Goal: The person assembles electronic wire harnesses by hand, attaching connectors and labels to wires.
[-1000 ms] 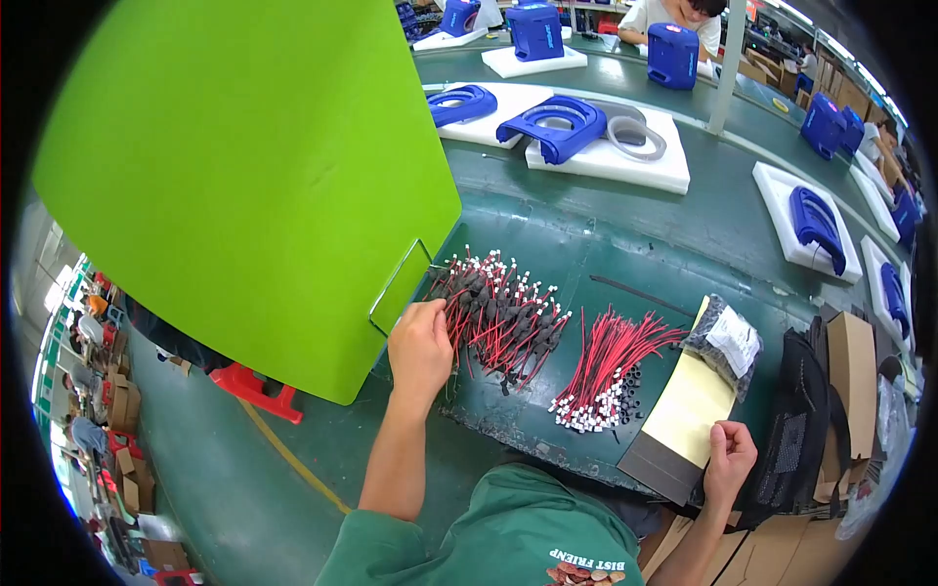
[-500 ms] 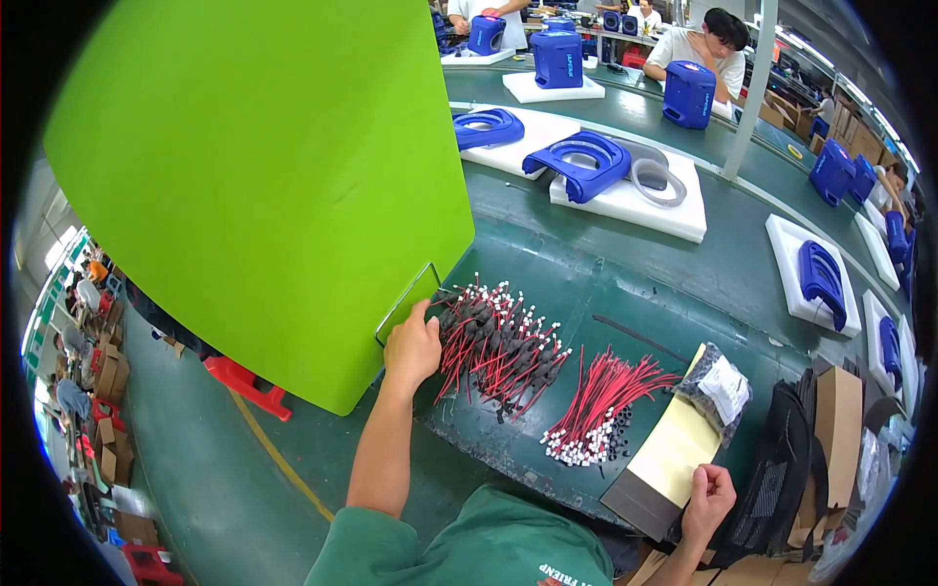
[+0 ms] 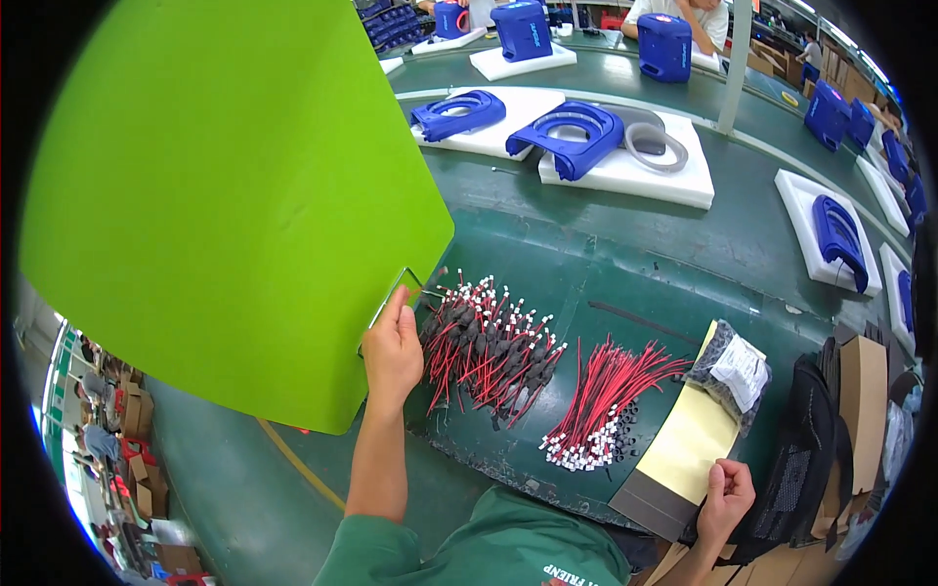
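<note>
My left hand (image 3: 393,350) is at the bent metal wire frame (image 3: 381,311) by the edge of a large bright green panel (image 3: 264,205). Its fingers are pressed together; what they pinch, if anything, is hidden. Just right of it lies a heap of red-and-black wire leads (image 3: 489,342) with white connectors and dark sleeves. My right hand (image 3: 726,498) is curled closed over the right edge of a yellow sheet (image 3: 684,449) with a dark lower strip. Whatever sits in its fingers cannot be made out. Between the hands, a bundle of red wires (image 3: 616,391) lies fanned out beside small black rings (image 3: 626,438).
A clear bag (image 3: 733,369) of dark parts with a white label rests on the sheet. Black mesh fabric (image 3: 796,459) and cardboard (image 3: 862,415) stand at the right. Beyond, blue housings (image 3: 572,137) sit on white foam pads (image 3: 674,181); people work across the line.
The whole view has shifted slightly. My left hand has moved a little up along the wire frame, away from the heap of leads. My right hand stays by the yellow sheet, still curled.
</note>
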`<action>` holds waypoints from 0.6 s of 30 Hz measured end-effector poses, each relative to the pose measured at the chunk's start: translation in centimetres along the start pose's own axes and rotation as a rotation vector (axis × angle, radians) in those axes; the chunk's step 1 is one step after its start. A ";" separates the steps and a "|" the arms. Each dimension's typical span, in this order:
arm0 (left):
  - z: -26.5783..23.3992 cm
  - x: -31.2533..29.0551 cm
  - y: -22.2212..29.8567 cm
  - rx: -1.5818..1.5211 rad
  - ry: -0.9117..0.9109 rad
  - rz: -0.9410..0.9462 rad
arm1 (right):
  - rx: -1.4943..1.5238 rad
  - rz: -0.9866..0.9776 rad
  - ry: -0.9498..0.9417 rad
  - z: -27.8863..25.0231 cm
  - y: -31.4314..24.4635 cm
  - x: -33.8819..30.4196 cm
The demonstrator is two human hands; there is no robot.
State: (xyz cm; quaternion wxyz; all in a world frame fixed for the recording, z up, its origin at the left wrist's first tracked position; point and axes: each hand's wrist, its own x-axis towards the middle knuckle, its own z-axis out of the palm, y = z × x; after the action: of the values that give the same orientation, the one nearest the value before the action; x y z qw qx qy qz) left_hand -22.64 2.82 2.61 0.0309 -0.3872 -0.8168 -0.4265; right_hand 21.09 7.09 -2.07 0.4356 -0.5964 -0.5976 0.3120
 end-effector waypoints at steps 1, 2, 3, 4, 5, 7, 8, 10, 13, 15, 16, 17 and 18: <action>0.0 0.0 0.7 -0.096 0.090 0.103 | 0.008 0.006 -0.002 0.1 -0.1 0.2; 0.0 -0.2 1.2 -0.103 0.105 0.137 | 0.003 0.014 -0.001 0.1 -0.2 0.3; 0.0 -0.8 2.6 -0.102 0.096 0.134 | -0.017 0.020 -0.005 0.2 -0.4 0.3; 0.1 -1.7 4.4 -0.168 0.065 0.113 | -0.037 0.031 -0.006 0.2 -0.3 0.3; 0.0 -2.6 5.0 -0.233 0.038 0.085 | -0.045 0.041 -0.008 0.2 -0.2 0.2; 0.4 -4.3 4.9 -0.085 0.008 0.292 | -0.045 0.004 -0.002 0.0 -0.2 0.0; 0.6 -5.2 5.4 -0.053 -0.056 0.244 | -0.049 0.010 0.000 0.0 -0.3 0.0; 1.5 -6.8 4.9 0.055 -0.103 0.295 | -0.056 -0.010 0.010 0.2 -0.6 0.0; 1.9 -8.3 4.2 0.228 -0.083 0.277 | -0.048 -0.027 0.002 0.1 -0.8 0.0; 1.6 -8.5 4.4 0.230 -0.125 0.271 | -0.054 -0.005 0.004 0.0 -1.1 -0.2; 1.5 -8.4 4.6 0.234 -0.154 0.262 | -0.055 0.004 0.000 -0.1 -1.2 0.0; 1.4 -8.2 4.7 0.228 -0.170 0.266 | -0.064 0.017 0.009 -0.2 -1.3 0.1; 1.4 -7.8 4.7 0.202 -0.108 0.302 | -0.066 0.010 0.007 -0.2 -1.3 0.3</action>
State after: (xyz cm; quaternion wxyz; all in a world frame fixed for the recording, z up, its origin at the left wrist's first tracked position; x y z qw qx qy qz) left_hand -13.67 0.66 1.91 0.0895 -0.5225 -0.7887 -0.3114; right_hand 20.70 7.23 -0.78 0.4164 -0.6145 -0.6031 0.2920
